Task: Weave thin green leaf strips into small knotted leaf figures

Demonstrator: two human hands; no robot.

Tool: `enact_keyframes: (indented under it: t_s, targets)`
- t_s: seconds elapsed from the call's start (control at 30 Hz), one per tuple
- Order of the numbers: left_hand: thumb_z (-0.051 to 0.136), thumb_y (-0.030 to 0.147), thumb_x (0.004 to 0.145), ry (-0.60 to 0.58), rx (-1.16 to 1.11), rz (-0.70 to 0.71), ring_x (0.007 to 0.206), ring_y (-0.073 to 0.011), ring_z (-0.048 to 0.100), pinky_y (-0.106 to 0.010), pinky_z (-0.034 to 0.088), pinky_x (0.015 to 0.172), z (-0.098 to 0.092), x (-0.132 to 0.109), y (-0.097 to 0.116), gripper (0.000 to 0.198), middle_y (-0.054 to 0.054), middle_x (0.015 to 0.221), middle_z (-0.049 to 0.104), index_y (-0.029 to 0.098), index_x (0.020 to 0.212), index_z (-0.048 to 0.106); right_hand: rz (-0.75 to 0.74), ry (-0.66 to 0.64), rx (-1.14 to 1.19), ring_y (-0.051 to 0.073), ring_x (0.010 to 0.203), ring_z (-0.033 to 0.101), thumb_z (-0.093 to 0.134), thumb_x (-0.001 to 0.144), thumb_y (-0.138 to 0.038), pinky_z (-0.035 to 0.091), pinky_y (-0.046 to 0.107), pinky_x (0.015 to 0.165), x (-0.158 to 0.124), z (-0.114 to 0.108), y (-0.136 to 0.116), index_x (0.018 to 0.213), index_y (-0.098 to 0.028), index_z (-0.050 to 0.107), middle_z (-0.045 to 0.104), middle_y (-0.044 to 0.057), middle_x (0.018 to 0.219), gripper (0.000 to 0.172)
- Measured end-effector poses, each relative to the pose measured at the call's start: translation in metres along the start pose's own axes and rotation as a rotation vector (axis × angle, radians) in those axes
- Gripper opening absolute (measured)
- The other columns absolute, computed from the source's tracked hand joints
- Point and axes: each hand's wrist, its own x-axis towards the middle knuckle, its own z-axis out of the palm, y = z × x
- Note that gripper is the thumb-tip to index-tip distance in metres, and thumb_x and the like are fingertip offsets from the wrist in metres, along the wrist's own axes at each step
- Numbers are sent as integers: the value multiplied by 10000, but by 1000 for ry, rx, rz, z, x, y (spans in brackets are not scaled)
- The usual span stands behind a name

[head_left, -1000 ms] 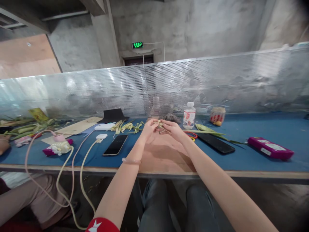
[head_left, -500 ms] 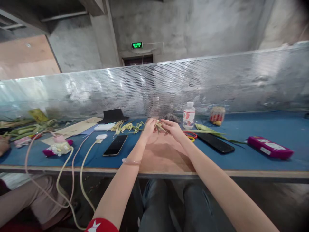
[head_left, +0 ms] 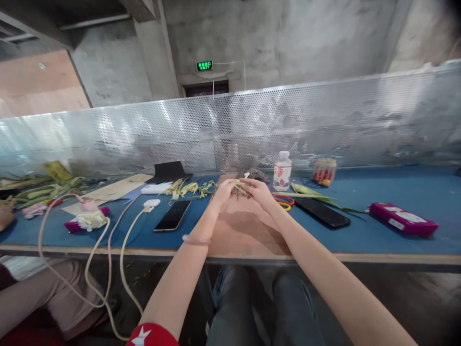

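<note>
My left hand (head_left: 222,191) and my right hand (head_left: 256,190) meet over a brown board (head_left: 245,230) on the blue table (head_left: 378,226). Both pinch a small bundle of pale green leaf strips (head_left: 239,187) held between the fingertips. A bracelet sits on my left wrist. More cut leaf strips (head_left: 189,188) lie just left of my hands. A long green leaf (head_left: 313,194) lies to the right.
A black phone (head_left: 172,216) lies left of the board and another phone (head_left: 321,212) to the right. A bottle (head_left: 282,171), a jar (head_left: 324,172), a magenta case (head_left: 403,219), cables (head_left: 122,240) and a perforated metal screen (head_left: 324,125) surround the spot. Another person sits at far left.
My hands have stayed together over the board and shifted slightly, working the leaf strips between the fingers. The view barely moved.
</note>
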Motion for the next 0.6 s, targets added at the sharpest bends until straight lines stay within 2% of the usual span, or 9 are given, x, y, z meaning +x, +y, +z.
enact_keyframes:
  t_s: [0.13,0.27,0.47,0.6]
  targets:
    - [516,262,828,1,18,23,549,-100,480,-212,393,544,0,-3,6,175,0,620,540,138,813,639,-22,42,-55,60,514,449,653,698,-397,382,194,469,-1,0,-3,1103,-116,651,670,57,849,493]
    - [521,272,822,30,41,43,540,-103,484,-217,396,547,0,-5,9,201,-1,579,535,125,784,653,-42,38,-107,60,505,437,634,712,-392,390,193,460,-2,1,-3,1112,-130,658,668,42,814,479]
    - [474,274,834,80,83,99,526,-99,471,-195,363,497,-3,-4,9,265,-11,605,559,136,906,688,-68,33,-179,49,447,397,548,791,-406,377,177,404,-4,2,-4,1214,-157,594,629,13,709,493]
    - [463,271,837,138,96,106,500,-91,449,-190,350,466,-5,-3,8,261,-10,633,564,149,920,678,-55,-28,-209,40,447,389,580,772,-289,405,175,399,-4,3,-5,1316,-202,491,649,28,829,558]
